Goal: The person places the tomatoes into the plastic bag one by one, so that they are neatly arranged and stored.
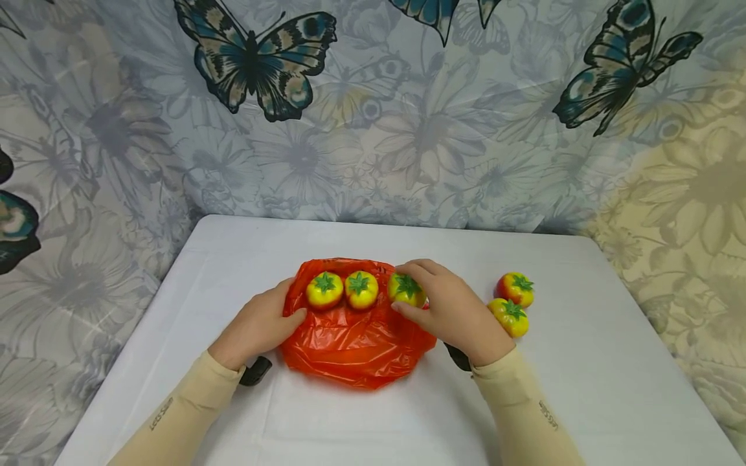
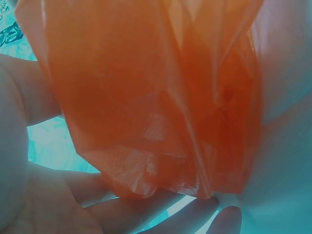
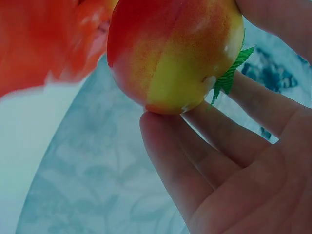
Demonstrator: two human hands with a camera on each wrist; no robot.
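A red plastic bag (image 1: 361, 343) lies spread on the table, with two red-and-yellow tomato-like fruits, one at its left (image 1: 324, 290) and one nearer the middle (image 1: 361, 290), each topped by green leaves. My left hand (image 1: 262, 323) holds the bag's left side, thumb toward the front; in the left wrist view its fingers (image 2: 126, 212) reach along the bag's lower edge. At the bag's right side, my right hand (image 1: 445, 307) grips a third such fruit (image 3: 175, 58) between thumb and fingers. Its glossy skin and green leaf show in the right wrist view.
Two more of these fruits, one behind (image 1: 515, 288) and one in front (image 1: 509, 317), sit together just right of my right hand. They rest on the white table (image 1: 594, 388). A butterfly-and-flower cloth (image 1: 408, 129) hangs behind and beside the table.
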